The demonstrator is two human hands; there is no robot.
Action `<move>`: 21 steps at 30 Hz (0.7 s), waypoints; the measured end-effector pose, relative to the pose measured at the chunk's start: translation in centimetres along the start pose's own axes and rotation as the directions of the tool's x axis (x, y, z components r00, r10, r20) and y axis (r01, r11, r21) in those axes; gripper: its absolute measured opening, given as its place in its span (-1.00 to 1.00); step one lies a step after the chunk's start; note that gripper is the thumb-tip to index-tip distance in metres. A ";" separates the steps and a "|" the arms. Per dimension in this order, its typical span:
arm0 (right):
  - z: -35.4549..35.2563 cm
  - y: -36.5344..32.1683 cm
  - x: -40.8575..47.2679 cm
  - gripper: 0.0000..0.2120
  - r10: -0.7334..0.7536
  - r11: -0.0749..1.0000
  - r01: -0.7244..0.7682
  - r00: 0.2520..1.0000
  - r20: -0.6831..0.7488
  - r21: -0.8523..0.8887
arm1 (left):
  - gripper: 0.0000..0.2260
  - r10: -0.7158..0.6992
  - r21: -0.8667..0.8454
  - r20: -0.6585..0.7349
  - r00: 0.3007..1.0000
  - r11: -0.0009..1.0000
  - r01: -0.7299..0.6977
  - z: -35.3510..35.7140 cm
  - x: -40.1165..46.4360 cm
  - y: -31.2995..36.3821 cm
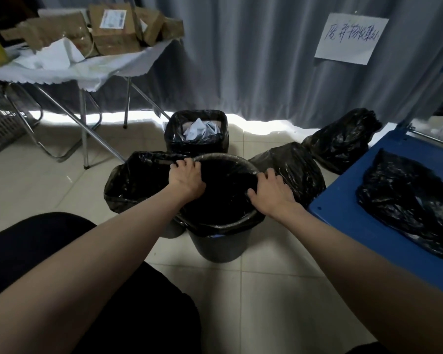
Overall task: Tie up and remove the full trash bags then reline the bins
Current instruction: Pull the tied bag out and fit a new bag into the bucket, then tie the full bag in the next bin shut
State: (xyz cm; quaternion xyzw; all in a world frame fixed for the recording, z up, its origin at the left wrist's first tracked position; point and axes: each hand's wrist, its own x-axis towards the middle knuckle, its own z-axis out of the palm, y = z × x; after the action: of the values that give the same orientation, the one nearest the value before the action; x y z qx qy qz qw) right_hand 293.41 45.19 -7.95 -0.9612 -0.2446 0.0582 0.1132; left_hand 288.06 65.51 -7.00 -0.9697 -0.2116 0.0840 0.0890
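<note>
A round grey bin (219, 247) stands in front of me with a black liner (223, 226) folded over its near rim. My left hand (187, 177) grips the liner's edge at the far left rim. My right hand (273, 192) presses the liner over the right rim. To its left stands a second bin with a loose black liner (133, 180). Behind is a square bin (197, 144) lined in black, holding crumpled paper. Two tied full black bags (299, 169) (343, 141) lie on the floor at the right.
A blue cart (343, 215) at the right carries a heap of black bags (409, 200). A folding table (87, 70) with cardboard boxes stands at the back left, its metal legs reaching toward the bins. A grey curtain with a paper sign (351, 38) hangs behind. My dark-clad knees are below.
</note>
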 end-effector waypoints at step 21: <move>-0.9 -9.7 23.8 -0.63 -0.121 0.991 0.120 0.993 -0.012 -0.060 | -0.57 -0.131 0.041 -0.030 0.991 0.990 0.132 -2.0 20.2 -10.0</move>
State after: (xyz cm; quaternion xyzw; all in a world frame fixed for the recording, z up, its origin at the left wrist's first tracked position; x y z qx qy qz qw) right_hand 309.94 64.79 -6.05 -0.9481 -0.3029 0.0365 0.0897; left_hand 302.62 82.75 -5.51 -0.9525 -0.2720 0.0693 0.1181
